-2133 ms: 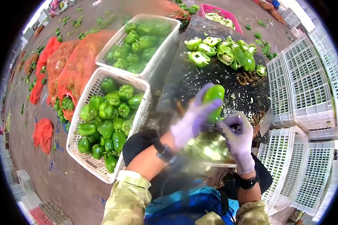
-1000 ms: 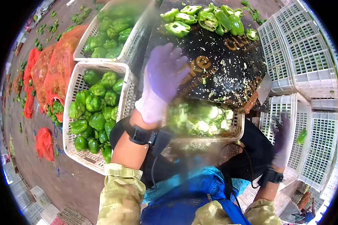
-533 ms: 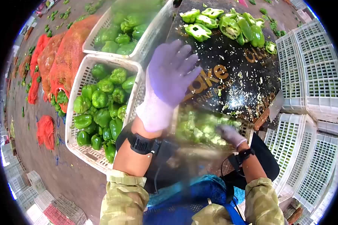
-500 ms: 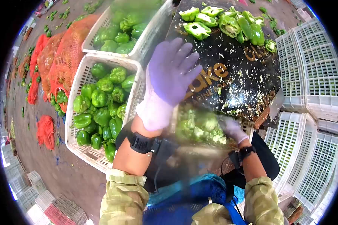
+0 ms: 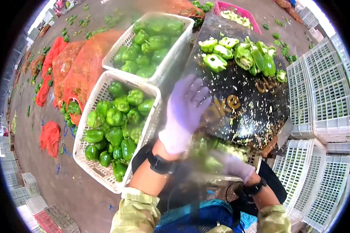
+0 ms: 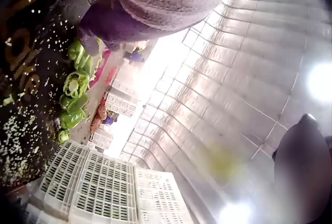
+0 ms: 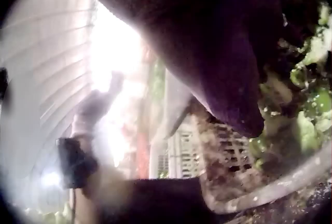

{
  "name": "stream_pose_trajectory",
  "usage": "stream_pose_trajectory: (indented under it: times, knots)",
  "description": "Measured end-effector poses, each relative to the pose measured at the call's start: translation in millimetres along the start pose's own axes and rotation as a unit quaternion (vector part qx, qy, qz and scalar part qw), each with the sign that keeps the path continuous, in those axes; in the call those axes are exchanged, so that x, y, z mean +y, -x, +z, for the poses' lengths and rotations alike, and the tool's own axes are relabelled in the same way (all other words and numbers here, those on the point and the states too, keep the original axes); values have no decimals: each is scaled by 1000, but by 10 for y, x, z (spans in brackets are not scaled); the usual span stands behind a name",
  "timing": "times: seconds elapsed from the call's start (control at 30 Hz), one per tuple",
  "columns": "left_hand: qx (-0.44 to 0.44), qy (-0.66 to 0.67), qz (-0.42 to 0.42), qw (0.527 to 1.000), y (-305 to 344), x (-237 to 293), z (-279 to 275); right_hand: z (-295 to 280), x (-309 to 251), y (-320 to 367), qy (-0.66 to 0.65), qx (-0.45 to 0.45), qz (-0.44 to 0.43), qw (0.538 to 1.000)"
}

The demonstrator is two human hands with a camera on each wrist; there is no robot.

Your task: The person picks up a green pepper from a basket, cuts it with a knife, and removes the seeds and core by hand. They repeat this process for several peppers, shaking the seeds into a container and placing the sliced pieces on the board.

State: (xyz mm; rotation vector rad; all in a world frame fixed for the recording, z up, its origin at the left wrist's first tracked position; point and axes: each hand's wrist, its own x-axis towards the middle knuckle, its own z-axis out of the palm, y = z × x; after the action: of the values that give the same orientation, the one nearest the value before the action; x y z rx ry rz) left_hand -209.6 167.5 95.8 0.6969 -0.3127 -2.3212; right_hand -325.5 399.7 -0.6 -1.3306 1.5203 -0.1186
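My gloved left hand (image 5: 184, 112) is raised over the left edge of the black board (image 5: 206, 83), palm up, fingers loosely spread and holding nothing. The left wrist view shows part of its glove (image 6: 150, 11) at the top. My gloved right hand (image 5: 237, 167) reaches into a crate (image 5: 256, 160) of cut pepper pieces (image 5: 235, 151) at the board's near edge. Blur covers its fingers in the head view; in the right wrist view the dark purple glove (image 7: 223, 68) points down beside pieces, its far fingertips hidden. Nothing is seen gripped in it.
Crates of whole green peppers (image 5: 114, 116) stand left. Halved peppers (image 5: 256, 58) lie across the board's far side; a knife (image 5: 274, 141) rests at its near right corner. White crates (image 5: 311, 89) stack at right, orange net sacks (image 5: 87, 70) lie left.
The whole pepper held in my left hand two seconds ago is gone from it. My right hand went out over the right-hand crates, then came back into the crate of pieces and has moved left there.
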Motion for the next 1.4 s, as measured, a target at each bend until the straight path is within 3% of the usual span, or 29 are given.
stream_pose_trajectory:
  times: [0.03, 0.07, 0.13, 0.17, 0.23, 0.3, 0.43, 0.47, 0.5, 0.57, 0.7, 0.77, 0.83, 0.9, 0.97, 1.03, 1.07, 1.13, 1.17, 1.23, 1.3, 1.33, 1.37, 1.4]
  knots:
    - [-1, 4, 14, 1000, -22, 33, 10, -85, -241, 197, 109, 39, -79, 990]
    - [13, 14, 18, 1000, -16, 63, 25, -373, -607, 316, 64, 26, -125, 990]
    - [23, 31, 25, 999, 15, 114, 63, -870, -953, 294, 39, 79, -152, 984]
    - [28, 38, 28, 999, 17, 133, 69, -1071, -993, 201, 59, 151, -134, 978]
    - [12, 26, 35, 999, 21, 143, 43, -1486, -1007, -190, 258, 353, -133, 889]
    - [4, 34, 36, 999, 57, 174, 55, -1866, -972, -593, 366, 442, -78, 815]
    - [31, 54, 18, 998, 43, 285, 90, -2548, -584, -1360, 381, 381, 22, 842]
    - [24, 64, 22, 997, 31, 297, 84, -2633, -627, -1458, 366, 321, 101, 868]
    - [16, 74, 25, 997, 22, 303, 76, -2620, -496, -1557, 369, 324, 103, 865]
    - [17, 97, 18, 995, -6, 334, 105, -2572, -339, -1690, 396, 416, 18, 819]
    - [-12, 119, -11, 993, -67, 255, -3, -2403, -540, -1531, 324, 380, 84, 863]
    - [41, 61, -43, 996, -51, 254, 50, -2266, -551, -1308, 226, 383, 86, 891]
    - [26, -113, 59, 991, 54, 59, 10, -2054, -271, -1150, -43, 366, 1, 929]
    - [-84, -177, 81, 977, -18, -182, -223, -1650, -820, -681, -302, 327, -104, 889]
    - [-188, -256, 118, 941, -20, -305, -317, -1351, -1168, -280, -275, 315, -78, 905]
    - [-254, -355, 137, 889, 142, -255, -219, -1166, -1276, -57, -93, 355, -107, 924]
    - [-279, -385, 138, 869, 206, -272, -204, -1133, -1208, 0, -140, 329, -150, 922]
    - [-342, -353, 123, 862, 315, -342, -172, -1170, -1349, 338, -264, 225, -44, 937]
    - [-339, -321, 21, 884, 378, -344, -106, -1148, -1334, 423, -305, 206, -30, 929]
    - [-352, -354, -8, 866, 420, -374, -42, -1028, -1184, 441, -272, 248, -61, 928]
    - [-374, -450, 91, 806, 416, -455, -70, -884, -1031, 420, -205, 312, -117, 920]
    - [-374, -474, 116, 789, 408, -483, -58, -845, -1024, 425, -294, 295, -56, 908]
    - [-370, -483, 132, 782, 395, -508, -59, -854, -1040, 420, -244, 312, -58, 916]
    - [-365, -482, 135, 785, 380, -532, -61, -836, -1070, 424, -283, 320, -56, 902]
